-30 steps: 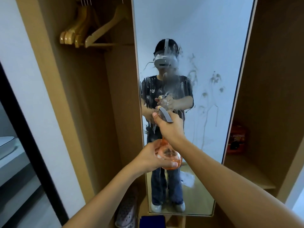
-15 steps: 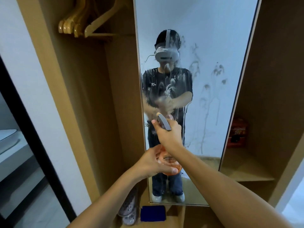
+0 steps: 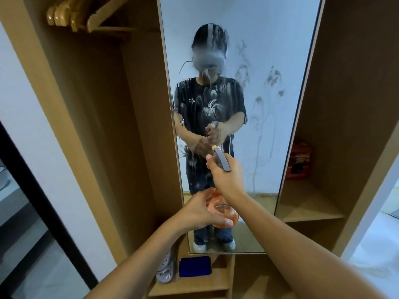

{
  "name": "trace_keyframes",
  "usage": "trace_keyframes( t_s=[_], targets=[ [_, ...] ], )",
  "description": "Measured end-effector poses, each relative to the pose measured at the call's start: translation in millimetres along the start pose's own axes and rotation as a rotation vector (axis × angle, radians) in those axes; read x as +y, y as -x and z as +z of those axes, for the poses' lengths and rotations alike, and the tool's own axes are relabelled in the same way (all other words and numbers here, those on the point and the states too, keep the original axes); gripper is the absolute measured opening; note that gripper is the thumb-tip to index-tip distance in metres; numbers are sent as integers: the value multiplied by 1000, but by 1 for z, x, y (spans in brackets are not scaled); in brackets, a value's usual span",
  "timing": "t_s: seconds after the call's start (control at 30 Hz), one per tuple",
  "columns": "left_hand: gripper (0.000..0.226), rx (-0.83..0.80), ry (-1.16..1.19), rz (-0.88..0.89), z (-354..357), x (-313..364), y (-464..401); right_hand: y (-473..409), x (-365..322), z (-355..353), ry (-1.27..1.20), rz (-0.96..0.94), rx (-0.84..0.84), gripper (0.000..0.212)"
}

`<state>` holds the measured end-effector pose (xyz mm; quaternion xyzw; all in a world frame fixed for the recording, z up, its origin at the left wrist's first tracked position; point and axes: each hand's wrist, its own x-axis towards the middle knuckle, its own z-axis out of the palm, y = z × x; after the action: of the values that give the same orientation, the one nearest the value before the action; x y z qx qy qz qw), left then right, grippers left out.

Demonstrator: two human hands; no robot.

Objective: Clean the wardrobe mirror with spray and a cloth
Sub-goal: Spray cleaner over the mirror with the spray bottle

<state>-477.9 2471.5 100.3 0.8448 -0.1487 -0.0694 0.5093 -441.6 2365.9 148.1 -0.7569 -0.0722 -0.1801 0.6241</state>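
Observation:
A tall wardrobe mirror (image 3: 269,50) stands in front of me, streaked with foamy spray and drips over its upper and middle parts. I hold an orange round spray bottle (image 3: 225,214) close to the glass. My right hand (image 3: 226,175) grips its grey spray head and trigger at the top. My left hand (image 3: 198,212) cups the bottle's round belly from the left. A folded dark blue cloth (image 3: 195,266) lies on the wardrobe's low shelf below the mirror.
Wooden hangers (image 3: 71,16) hang in the open wardrobe bay on the left. A red box (image 3: 300,160) sits on the right-hand shelf. A grey perforated shoe (image 3: 165,268) lies beside the blue cloth. A dark door frame (image 3: 43,201) runs along the left.
A fresh misty patch has appeared high on the mirror over the reflected head. My view has tilted down, showing more of the low shelf and cloth. Both hands keep hold of the bottle.

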Motion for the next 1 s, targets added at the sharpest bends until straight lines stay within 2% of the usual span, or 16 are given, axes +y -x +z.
trace_keyframes(
  t_s=[0.27, 0.43, 0.77, 1.0],
  targets=[
    [69, -35, 10, 9, 12, 6, -12, -5, 0, -17, 47, 15, 87, 44],
    [75, -54, -61, 33, 21, 12, -19, -6, 4, -32, 34, 32, 94, 29],
    [76, -90, -66, 59, 44, 34, -36, -16, 9, -67, 13, -3, 70, 26],
    [67, -95, -63, 73, 58, 44, -44, -23, 16, -80, 76, 3, 128, 35]
  ],
)
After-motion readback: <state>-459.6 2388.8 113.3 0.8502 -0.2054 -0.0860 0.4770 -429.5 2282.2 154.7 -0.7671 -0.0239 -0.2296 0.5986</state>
